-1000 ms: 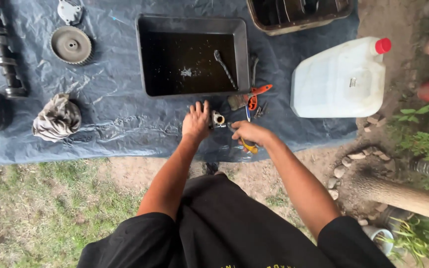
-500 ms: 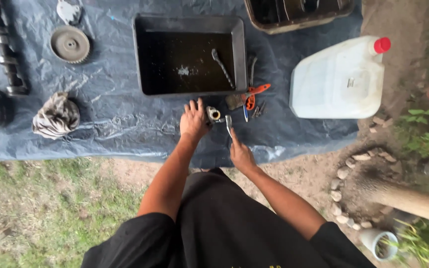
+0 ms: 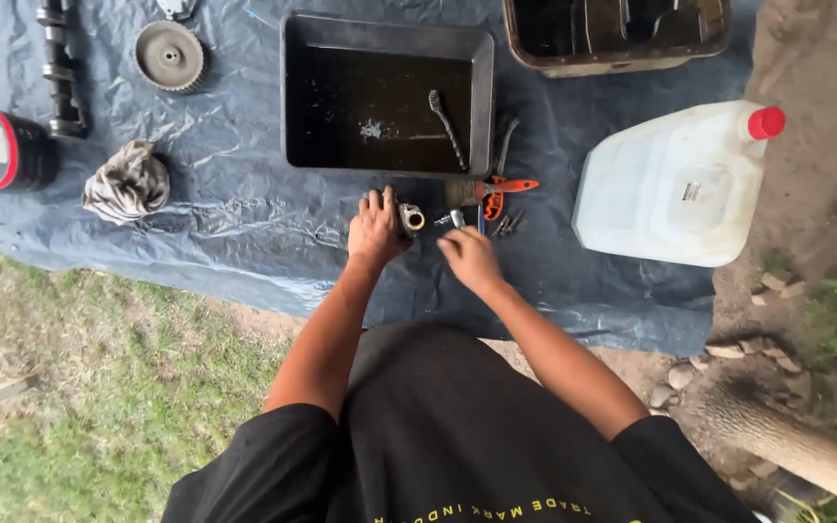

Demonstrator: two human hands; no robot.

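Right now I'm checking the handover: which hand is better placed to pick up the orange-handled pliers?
Probably the right hand: it sits nearer the orange-handled pliers, while the left hand rests against the small metal ring part.

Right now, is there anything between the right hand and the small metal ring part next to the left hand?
Only a small silvery piece lies between the right hand and the metal ring part, which the left hand touches.

On the tarp (image 3: 244, 232), the tray (image 3: 387, 39) lies at twelve o'clock, jug (image 3: 675, 189) at three (rag (image 3: 128, 184) at nine).
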